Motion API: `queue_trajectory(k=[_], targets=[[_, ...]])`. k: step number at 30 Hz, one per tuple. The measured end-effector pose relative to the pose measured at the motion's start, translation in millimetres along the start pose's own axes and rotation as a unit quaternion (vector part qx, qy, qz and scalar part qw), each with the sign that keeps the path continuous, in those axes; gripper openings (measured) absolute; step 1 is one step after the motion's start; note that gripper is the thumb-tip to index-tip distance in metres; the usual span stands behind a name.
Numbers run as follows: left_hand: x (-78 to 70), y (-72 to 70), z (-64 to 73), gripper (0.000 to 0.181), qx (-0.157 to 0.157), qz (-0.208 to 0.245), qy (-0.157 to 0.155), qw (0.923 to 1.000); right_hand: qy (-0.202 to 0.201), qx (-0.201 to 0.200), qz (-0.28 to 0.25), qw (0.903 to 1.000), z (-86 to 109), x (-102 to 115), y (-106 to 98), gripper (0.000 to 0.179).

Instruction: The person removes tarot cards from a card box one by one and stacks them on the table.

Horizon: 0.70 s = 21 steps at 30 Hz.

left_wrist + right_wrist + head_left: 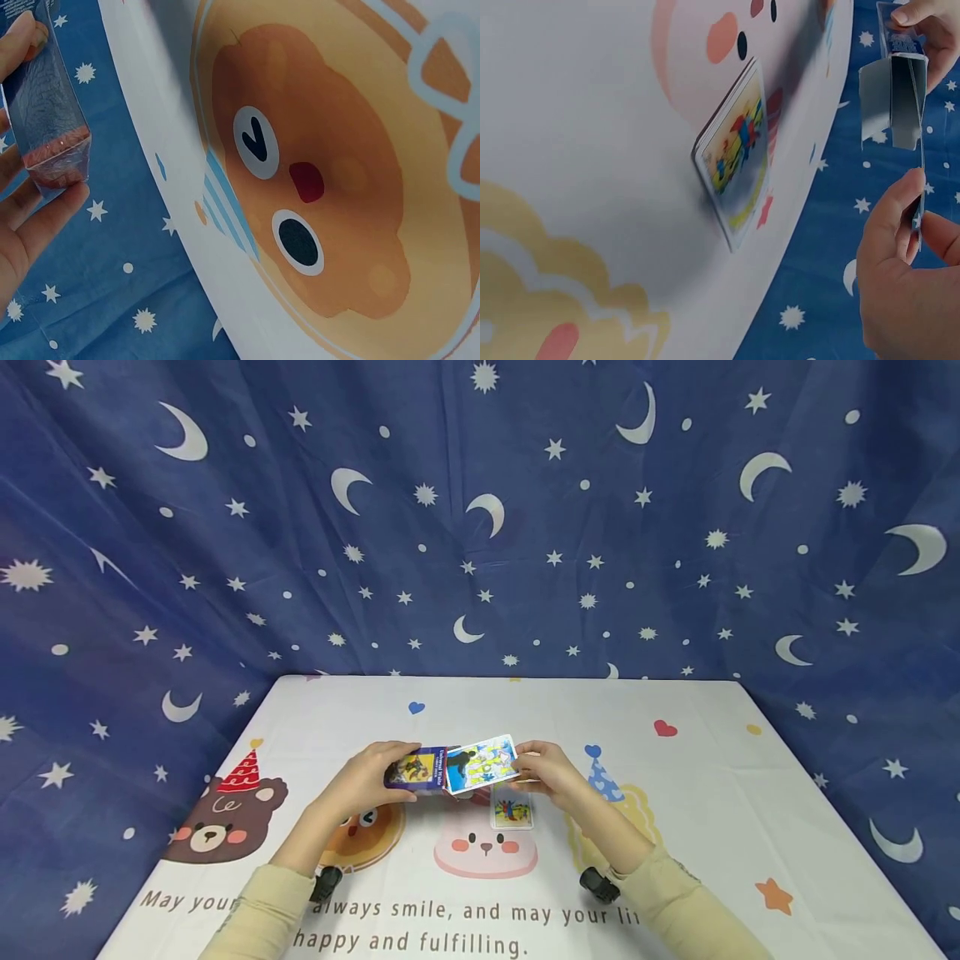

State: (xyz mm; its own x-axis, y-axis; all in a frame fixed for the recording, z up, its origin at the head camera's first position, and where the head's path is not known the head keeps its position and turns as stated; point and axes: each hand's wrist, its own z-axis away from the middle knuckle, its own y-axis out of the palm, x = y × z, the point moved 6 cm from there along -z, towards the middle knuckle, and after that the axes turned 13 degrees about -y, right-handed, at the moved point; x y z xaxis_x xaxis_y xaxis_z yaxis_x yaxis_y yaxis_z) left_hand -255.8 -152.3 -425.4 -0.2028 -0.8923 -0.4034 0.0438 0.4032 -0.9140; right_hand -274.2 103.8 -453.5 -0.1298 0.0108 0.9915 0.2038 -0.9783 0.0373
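Note:
My left hand grips a dark blue card box with a yellow picture, thumb and fingers on opposite sides. In the left wrist view, the box looks glossy with a red band near its end. My right hand pinches a picture card by its right end; the card's other end overlaps the box's opening. Seen from the right wrist, the box has its flaps raised and the card is nearly edge-on. A small stack of cards lies face up on the tabletop below.
The white tablecloth carries printed cartoon animals, hearts and lettering. Behind the table hangs a blue curtain with moons and stars. A dark wrist camera sits at the left wrist, another camera at the right.

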Motion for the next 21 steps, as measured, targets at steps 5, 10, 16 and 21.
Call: queue_trajectory(k=[5,10,16,21], targets=[[3.1,0.7,0.3,0.076,0.002,0.002,-0.009,1.0000,-0.018,-0.004,-0.005,0.9998,-0.1,0.4,-9.5,0.038],[5.9,-0.1,2.6,0.076,-0.004,0.000,-0.006,1.0000,-0.030,-0.015,-0.005,0.9994,-0.9,-1.0,-17.8,0.039],[9.5,-0.7,3.5,0.075,-0.011,-0.001,-0.003,0.9999,-0.041,-0.032,0.009,0.9986,-3.1,0.3,-24.4,0.038],[9.3,-1.7,3.5,0.076,-0.012,0.000,-0.008,0.9999,-0.046,-0.039,0.026,0.9978,-6.6,0.2,-29.0,0.033]])
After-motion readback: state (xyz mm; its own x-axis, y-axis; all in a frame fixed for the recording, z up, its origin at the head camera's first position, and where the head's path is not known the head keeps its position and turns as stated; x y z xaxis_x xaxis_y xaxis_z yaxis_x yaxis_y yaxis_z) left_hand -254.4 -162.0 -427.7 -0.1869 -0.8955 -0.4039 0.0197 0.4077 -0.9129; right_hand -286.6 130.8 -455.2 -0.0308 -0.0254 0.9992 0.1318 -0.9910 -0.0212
